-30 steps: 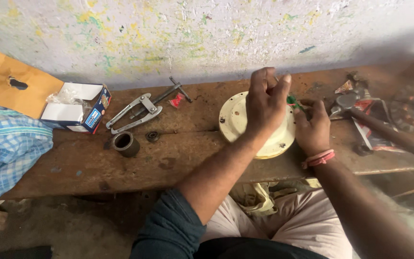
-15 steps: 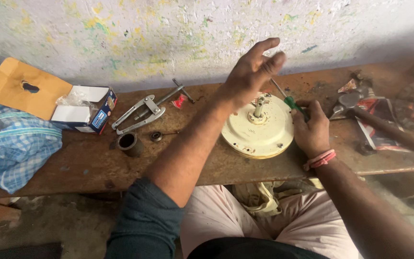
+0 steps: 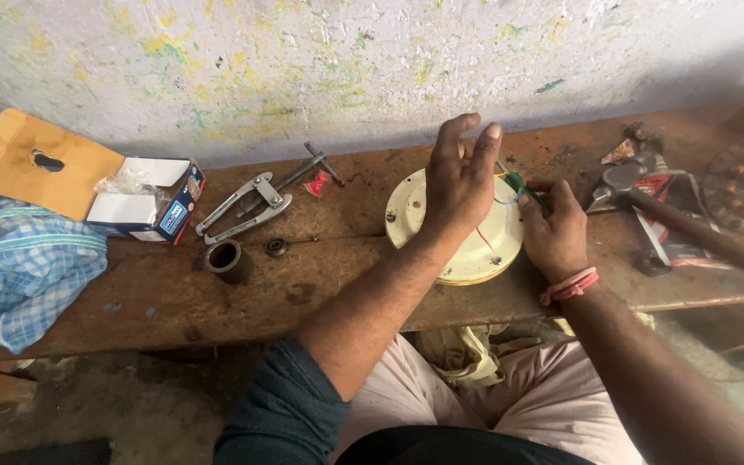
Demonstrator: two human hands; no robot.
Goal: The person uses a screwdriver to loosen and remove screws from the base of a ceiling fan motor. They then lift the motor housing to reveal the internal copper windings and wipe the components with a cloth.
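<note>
The work on the cream round housing (image 3: pixel 475 250) looks to be in the middle, as far as one can judge. The housing lies flat on the wooden surface (image 3: pixel 174 293), and thin blue and red wires show on its face, so the inside part is already reachable. Nothing in the picture shows that it is closed or finished, so most of the work seems left.

The left hand (image 3: pixel 458 181) is above the housing, with its fingers (image 3: pixel 474 142) released and spread, pointing upward; they grasp nothing. The housing lies directly under this palm and a little toward the wrist.

The right hand (image 3: pixel 557 232) is clenched around a green-handled tool (image 3: pixel 520 185), likely a screwdriver; its tip is hidden behind the left hand. The housing's rim is touching or just beside these fingers, on their inner side.

Well apart from the left fingers, on the outer side, lie a metal puller (image 3: pixel 247 207), a short metal sleeve (image 3: pixel 227 258) and a small carton (image 3: pixel 152 202). A hammer (image 3: pixel 673 220) rests just beyond the right hand.
</note>
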